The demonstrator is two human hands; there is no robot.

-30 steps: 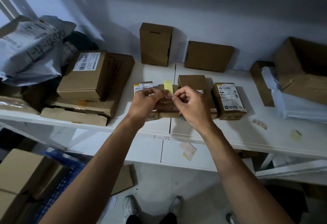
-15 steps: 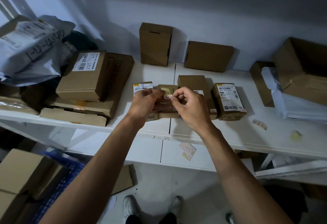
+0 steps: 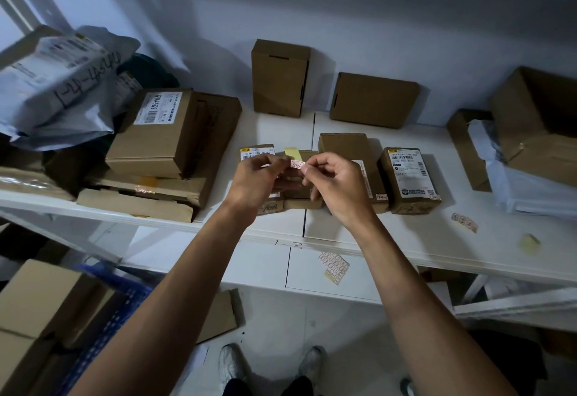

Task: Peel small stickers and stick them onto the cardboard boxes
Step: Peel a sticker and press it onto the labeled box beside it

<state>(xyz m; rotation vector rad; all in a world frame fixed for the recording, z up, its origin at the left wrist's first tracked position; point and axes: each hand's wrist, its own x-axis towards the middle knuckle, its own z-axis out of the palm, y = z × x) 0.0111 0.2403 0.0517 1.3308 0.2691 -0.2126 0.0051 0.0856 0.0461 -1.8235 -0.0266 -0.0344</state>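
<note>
Both hands, left [image 3: 260,177] and right [image 3: 332,181], pinched one sticker [image 3: 297,164] above the boxes [image 3: 299,198]. It could curl, stick to fingertips, or land crooked.

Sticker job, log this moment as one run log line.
step: peeling | left hand: holds yellow backing strip | right hand: pinches small sticker | above: cardboard boxes on shelf | sticker: not yet applied

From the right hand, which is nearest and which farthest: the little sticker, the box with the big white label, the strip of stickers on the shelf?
1. Little sticker, pinched at the right hand's fingertips.
2. Labelled box, just right.
3. Sticker strip, farther right.
</note>
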